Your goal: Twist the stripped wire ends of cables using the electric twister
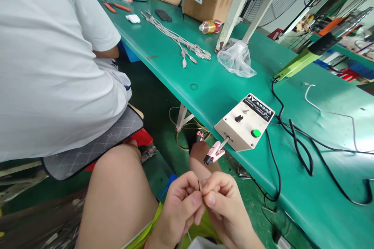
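**Thin dark strand (pixel 199 185) held between fingertips**

Nearest, the left hand (pixel 183 204) and right hand (pixel 224 198) pinch it, hiding most; a loosened grip could let it slip. Beyond, a pink clip (pixel 215 151) juts from a box (pixel 232 129) past the tabletop's (pixel 193 101) edge, where knuckles could bump it. Farther lie USB cables (pixel 175 37).

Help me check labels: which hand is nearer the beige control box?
Right. The right hand is below and slightly left of the beige control box in the picture; the left hand is farther left.
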Demonstrator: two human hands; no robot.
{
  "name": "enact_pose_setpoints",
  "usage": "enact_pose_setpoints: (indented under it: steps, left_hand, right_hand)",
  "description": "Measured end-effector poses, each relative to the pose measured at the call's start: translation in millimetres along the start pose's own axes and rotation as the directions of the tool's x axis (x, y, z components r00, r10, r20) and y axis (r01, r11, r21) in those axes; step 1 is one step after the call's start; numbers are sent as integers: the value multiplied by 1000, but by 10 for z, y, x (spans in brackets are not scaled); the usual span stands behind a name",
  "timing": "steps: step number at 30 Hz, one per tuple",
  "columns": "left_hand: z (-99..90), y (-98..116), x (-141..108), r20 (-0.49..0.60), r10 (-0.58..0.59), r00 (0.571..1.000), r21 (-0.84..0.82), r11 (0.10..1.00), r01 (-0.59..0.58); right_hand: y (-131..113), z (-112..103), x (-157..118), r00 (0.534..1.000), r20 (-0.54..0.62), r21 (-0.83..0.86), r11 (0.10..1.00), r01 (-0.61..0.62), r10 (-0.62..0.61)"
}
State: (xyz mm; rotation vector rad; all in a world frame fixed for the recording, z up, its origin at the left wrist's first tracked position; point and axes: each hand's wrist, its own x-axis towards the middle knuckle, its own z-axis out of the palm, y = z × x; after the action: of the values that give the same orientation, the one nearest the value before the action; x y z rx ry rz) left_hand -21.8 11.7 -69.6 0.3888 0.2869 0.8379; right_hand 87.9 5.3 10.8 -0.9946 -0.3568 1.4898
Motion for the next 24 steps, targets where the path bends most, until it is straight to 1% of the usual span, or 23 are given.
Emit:
enact_pose_setpoints:
  steps: [2,4,5,7,8,9,10,11,12,13,14,15,16,18,20,22,24]
  left_hand:
    - [-21,-23,-10,18,-15,1000,-9,1000,15]
    - [-23,-48,-17,35,-8,999,8,1000,8]
    - [-18,-60,-19,24,22,999,27,999,-23]
    - [5,-80,-27,-55,155,986,115,982,-148]
    - [21,-88,-33,-115,256,960,199,953,-230]
    - [41,-93,-41,-167,364,916,310,901,-302]
    - [64,-94,-49,-203,471,859,437,828,-351]
    - [92,-94,-58,-217,563,797,561,740,-370]
    - [125,-92,-67,-214,635,742,665,651,-366]
    - [160,-88,-75,-202,686,699,742,573,-348]
    - [195,-84,-82,-189,720,668,795,511,-326]
    - [229,-79,-88,-175,740,649,833,463,-303]
    - [258,-74,-92,-158,755,637,860,422,-287]
    - [294,-59,-94,-112,771,626,896,351,-272]
    - [299,-39,-93,-64,789,610,919,285,-271]
    - [283,-17,-90,-26,800,599,929,241,-281]
    - [260,-2,-89,-14,795,607,930,233,-284]
  right_hand:
    - [17,-20,-12,1000,-5,-1,1000,13,-13]
    - [41,-32,-31,997,-37,5,998,64,-64]
    - [56,-40,-41,992,-64,2,994,107,-106]
    - [95,-66,-61,972,-128,-31,980,197,-199]
    - [118,-85,-70,957,-161,-53,971,234,-240]
    - [142,-107,-77,943,-182,-87,960,266,-278]
    - [165,-130,-84,932,-186,-135,948,289,-311]
    - [185,-151,-91,930,-166,-197,935,294,-327]
    - [200,-167,-98,936,-129,-271,920,284,-327]
    - [208,-175,-107,944,-86,-356,895,270,-319]
    - [208,-173,-116,949,-49,-440,860,258,-310]
    - [199,-159,-125,950,-36,-511,823,249,-309]
    - [182,-133,-133,945,-54,-562,792,239,-323]
    - [135,-54,-144,914,-128,-619,751,229,-384]
    - [89,35,-147,897,-182,-623,753,212,-403]
    - [60,93,-143,907,-186,-595,778,201,-377]
    - [57,98,-137,921,-182,-562,805,190,-344]
